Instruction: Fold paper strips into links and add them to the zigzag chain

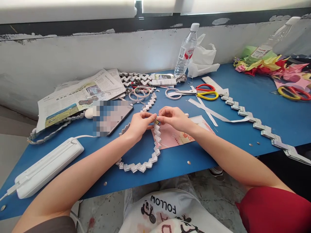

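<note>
- chain, folded paper [142, 167], one: free end raised between your hands; the rest loops on the surface [175, 166], lowest bend near the near edge.
- left hand [141, 127]: fingertips pinched on the chain's end.
- right hand [173, 118]: thumb and finger closed on the same end, meeting the left; the exact fold gripped is too small to tell.
- card [170, 139], pink: beneath your right hand, the chain crossing its left side.
- phone [122, 118]: just beside the loop, toward the surface's left edge.
- strips [210, 111] and scissors [193, 92]: beyond your right hand, toward the far edge.
- second chain [258, 127]: toward the right edge, its near end overhanging.

hazards, as judged: a slack pinch may let your end fold spring open; a hard tug may tear it; pulling toward you could drag the loop off the near edge; a knock might send the second chain over.
</note>
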Available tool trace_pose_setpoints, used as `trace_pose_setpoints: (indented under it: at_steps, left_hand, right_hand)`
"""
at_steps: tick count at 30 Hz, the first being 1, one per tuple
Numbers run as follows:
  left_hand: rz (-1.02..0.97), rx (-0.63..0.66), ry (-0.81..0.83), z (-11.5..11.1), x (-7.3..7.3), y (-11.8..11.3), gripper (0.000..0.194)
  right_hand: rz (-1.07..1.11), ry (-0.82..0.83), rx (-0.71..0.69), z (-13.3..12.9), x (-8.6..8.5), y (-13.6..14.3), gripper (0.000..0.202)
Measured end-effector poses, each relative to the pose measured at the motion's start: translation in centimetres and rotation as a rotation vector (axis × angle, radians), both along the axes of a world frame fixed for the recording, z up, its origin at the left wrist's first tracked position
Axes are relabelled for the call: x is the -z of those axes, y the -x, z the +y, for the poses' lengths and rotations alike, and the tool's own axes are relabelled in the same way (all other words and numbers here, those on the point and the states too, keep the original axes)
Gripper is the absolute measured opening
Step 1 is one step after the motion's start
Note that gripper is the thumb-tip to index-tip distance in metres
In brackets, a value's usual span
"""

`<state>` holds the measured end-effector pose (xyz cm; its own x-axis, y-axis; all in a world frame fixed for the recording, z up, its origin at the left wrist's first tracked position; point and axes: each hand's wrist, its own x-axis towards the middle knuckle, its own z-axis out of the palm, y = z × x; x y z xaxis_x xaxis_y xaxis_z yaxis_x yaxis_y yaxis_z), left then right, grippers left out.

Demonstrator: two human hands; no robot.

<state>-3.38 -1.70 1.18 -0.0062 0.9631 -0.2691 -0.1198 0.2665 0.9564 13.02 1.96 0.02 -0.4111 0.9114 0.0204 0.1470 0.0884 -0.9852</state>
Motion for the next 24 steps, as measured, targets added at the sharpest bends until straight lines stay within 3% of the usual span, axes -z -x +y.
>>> trace_pose_setpoints:
  at_steps: [4,8,14,20,24]
  left_hand:
    - [-0.039,0.047,-0.011,0.1,0.0,0.2,0.032]
    - [-0.036,0.051,-0.015,0.2,0.2,0.2,0.033]
    - [-0.070,0.039,0.033,0.2,0.6,0.1,0.034]
    - [-0.080,0.053,-0.006,0.4,0.4,0.5,0.034]
    - [-0.084,0.079,0.029,0.6,0.4,0.7,0.033]
  right_hand:
    - [-0.034,-0.015,0.093,-0.3,0.1,0.4,0.039]
    - [0.043,-0.028,0.062,-0.6,-0.1,0.8,0.042]
    - [-0.088,-0.013,0.077,-0.5,0.3,0.7,0.038]
    - [0.079,-0.149,0.099,-0.5,0.9,1.0,0.039]
    - [0.070,-0.146,0.002,-0.2,1.0,0.8,0.041]
